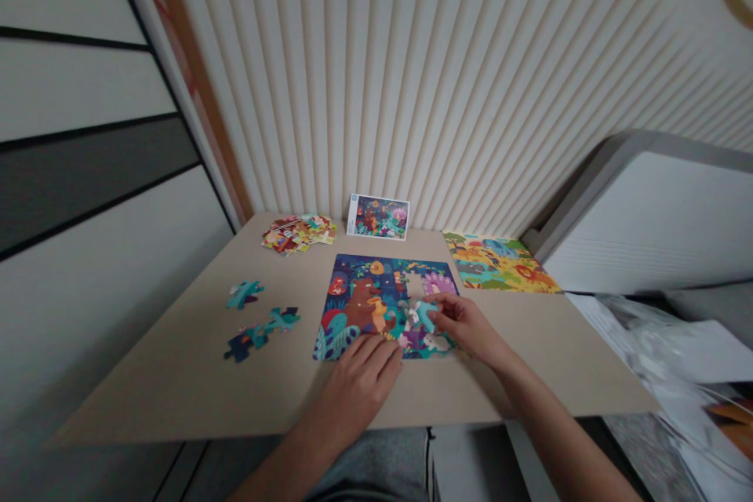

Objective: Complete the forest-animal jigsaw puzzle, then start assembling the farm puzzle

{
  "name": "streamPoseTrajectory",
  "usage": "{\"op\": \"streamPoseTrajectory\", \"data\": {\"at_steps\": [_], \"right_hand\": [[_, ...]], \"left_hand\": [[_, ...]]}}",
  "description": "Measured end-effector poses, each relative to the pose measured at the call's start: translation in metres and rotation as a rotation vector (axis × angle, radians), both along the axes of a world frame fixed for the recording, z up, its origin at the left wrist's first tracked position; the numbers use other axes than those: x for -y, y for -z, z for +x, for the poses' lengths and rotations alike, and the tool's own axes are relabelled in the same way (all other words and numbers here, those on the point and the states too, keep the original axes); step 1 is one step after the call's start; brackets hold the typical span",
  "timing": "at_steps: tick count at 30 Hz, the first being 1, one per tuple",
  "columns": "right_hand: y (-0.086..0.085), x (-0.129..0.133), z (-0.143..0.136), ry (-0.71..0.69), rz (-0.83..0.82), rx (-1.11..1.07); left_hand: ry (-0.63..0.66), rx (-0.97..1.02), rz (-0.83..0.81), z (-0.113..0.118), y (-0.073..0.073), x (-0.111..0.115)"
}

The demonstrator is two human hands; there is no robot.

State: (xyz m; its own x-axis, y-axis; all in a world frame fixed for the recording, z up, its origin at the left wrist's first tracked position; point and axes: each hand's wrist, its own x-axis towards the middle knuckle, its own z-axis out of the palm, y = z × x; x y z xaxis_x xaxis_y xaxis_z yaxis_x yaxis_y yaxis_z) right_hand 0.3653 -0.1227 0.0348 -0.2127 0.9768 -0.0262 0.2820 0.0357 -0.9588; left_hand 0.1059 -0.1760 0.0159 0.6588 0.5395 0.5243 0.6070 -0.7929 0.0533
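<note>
Grip of right hand (464,323) pinches teal piece (426,316), left hand (363,378) lies flat, puzzle (360,300) looks mostly joined with one gap, loose pieces (252,339) near desk's (176,384) left edge.

I have a pale beige table (194,392) in front of me, its top smooth and flat. Nearest me, around the middle, lies the dark, colorful puzzle (358,294), with a bear on it and a pale gap showing toward its far right. To its left I see loose teal and dark blue pieces: one small group (244,295) farther off, and more pieces (252,337) nearer me. At the far left sits a heaped pile of mixed pieces (300,235), red, yellow and green. A white-bordered picture card (380,218) stands upright by the far edge. At the far right lies a yellow animal puzzle (503,263), flat, reaching the table's right edge.
</note>
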Motion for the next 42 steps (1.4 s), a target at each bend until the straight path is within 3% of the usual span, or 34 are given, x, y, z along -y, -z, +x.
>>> {"op": "streamPoseTrajectory", "data": {"at_steps": [3,6,16,25,35,38,42], "right_hand": [[0.017,-0.011,0.014,0.026,0.009,0.105],[0.023,-0.017,0.019,0.002,0.065,0.23],[0.016,-0.019,0.005,-0.044,0.163,0.406],[0.019,-0.014,-0.001,-0.002,0.437,0.692],[0.005,0.011,-0.02,-0.113,0.585,0.883],[0.006,0.018,-0.009,-0.1,0.635,0.853],[0.024,0.025,0.038,0.153,0.708,0.785]], "left_hand": [[-0.019,-0.063,-0.1,0.001,0.005,0.0],[-0.021,-0.067,-0.152,0.003,0.005,-0.001],[-0.024,-0.074,-0.194,0.003,0.008,-0.001],[-0.038,-0.095,-0.211,0.003,0.005,0.0],[-0.043,-0.09,-0.221,0.004,0.001,0.003],[-0.08,-0.069,-0.225,-0.013,-0.003,0.003],[-0.321,-0.043,-0.213,-0.068,-0.001,-0.003]]}}
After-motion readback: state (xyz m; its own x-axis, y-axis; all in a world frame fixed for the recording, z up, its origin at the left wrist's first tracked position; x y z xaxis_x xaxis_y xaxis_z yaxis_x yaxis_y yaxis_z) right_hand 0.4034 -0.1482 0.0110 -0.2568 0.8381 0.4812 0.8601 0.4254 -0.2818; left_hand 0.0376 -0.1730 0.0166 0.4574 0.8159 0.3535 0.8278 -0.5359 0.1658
